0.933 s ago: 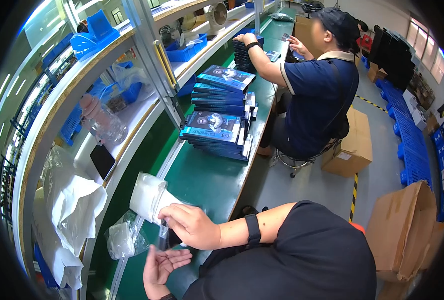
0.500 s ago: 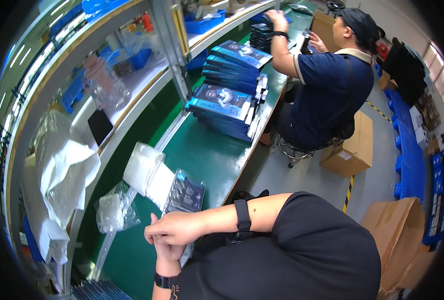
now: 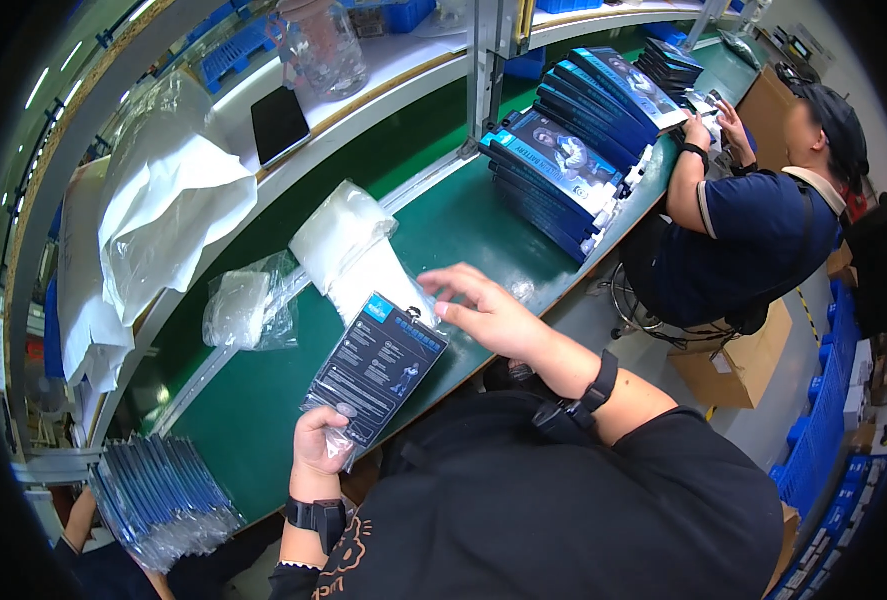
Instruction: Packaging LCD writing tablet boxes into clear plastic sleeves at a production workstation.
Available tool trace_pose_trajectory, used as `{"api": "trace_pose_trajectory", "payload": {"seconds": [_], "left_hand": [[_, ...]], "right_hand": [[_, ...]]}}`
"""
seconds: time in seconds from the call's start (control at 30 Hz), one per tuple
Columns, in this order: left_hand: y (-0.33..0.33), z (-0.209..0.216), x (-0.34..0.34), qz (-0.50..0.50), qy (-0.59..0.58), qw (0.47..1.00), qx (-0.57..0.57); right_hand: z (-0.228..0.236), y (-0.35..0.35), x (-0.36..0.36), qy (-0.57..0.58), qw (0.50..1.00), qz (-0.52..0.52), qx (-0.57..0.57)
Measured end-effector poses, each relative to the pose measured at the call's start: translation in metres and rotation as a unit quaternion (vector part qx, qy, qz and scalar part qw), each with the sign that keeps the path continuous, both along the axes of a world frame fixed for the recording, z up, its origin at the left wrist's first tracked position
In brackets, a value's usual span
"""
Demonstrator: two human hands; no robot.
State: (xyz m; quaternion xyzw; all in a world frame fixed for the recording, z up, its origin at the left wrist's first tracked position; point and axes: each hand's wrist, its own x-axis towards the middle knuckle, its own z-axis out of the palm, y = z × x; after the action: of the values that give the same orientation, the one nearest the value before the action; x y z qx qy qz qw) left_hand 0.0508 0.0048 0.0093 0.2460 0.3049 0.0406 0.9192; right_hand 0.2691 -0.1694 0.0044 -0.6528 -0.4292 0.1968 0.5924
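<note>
My left hand [image 3: 323, 440] grips the lower end of a flat dark box [image 3: 384, 365] with a blue corner, wrapped in a clear plastic bag, its printed face up. The thumb presses on its lower edge. My right hand [image 3: 484, 312] is open beside the box's upper end, thumb and fingers apart, with nothing visible between them. Just beyond the box, a pile of clear plastic bags [image 3: 349, 238] lies on the green table [image 3: 444, 226]. Another crumpled clear bag [image 3: 249, 307] is to its left.
Tall stacks of blue boxes [image 3: 554, 160] stand farther along the table, where a co-worker [image 3: 764, 220] sits handling something. A row of bagged boxes [image 3: 169, 497] leans at lower left near another person's arm [image 3: 81, 517]. A shelf holds a tablet-like dark device [image 3: 280, 124] and a clear bottle [image 3: 326, 55].
My hands, crossed together before, are now apart: the left grips the bagged box, the right is open at its far end. The view has swung left. The co-worker's hands have come lower.
</note>
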Motion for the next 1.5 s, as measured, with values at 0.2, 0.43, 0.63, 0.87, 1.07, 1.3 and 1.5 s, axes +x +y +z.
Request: {"api": "trace_pose_trajectory", "payload": {"seconds": [0.2, 0.43, 0.63, 0.87, 1.07, 1.3, 1.5], "left_hand": [[-0.018, 0.005, -0.004, 0.067, -0.054, 0.995, -0.042], [-0.028, -0.005, -0.012, 0.075, -0.037, 0.996, 0.009], [-0.037, 0.002, -0.016, 0.081, 0.009, 0.996, 0.023], [-0.029, -0.014, -0.061, 0.132, 0.057, 0.987, 0.077], [-0.033, 0.01, -0.064, 0.184, 0.043, 0.969, 0.156], [-0.04, 0.012, -0.036, 0.12, 0.05, 0.989, 0.07], [-0.027, 0.009, -0.047, 0.168, 0.158, 0.96, 0.157]], "right_hand": [[0.015, 0.002, 0.003, 0.378, 0.907, 0.162, -0.089], [0.024, 0.017, 0.002, 0.327, 0.938, 0.107, -0.05], [0.016, 0.024, 0.018, 0.372, 0.893, 0.241, -0.074], [-0.009, 0.031, 0.019, 0.393, 0.832, 0.324, -0.22], [0.008, 0.027, 0.015, 0.292, 0.904, 0.281, -0.139], [-0.002, 0.035, 0.021, 0.29, 0.847, 0.412, -0.168], [-0.004, 0.027, 0.036, 0.246, 0.961, 0.012, -0.127]]}}
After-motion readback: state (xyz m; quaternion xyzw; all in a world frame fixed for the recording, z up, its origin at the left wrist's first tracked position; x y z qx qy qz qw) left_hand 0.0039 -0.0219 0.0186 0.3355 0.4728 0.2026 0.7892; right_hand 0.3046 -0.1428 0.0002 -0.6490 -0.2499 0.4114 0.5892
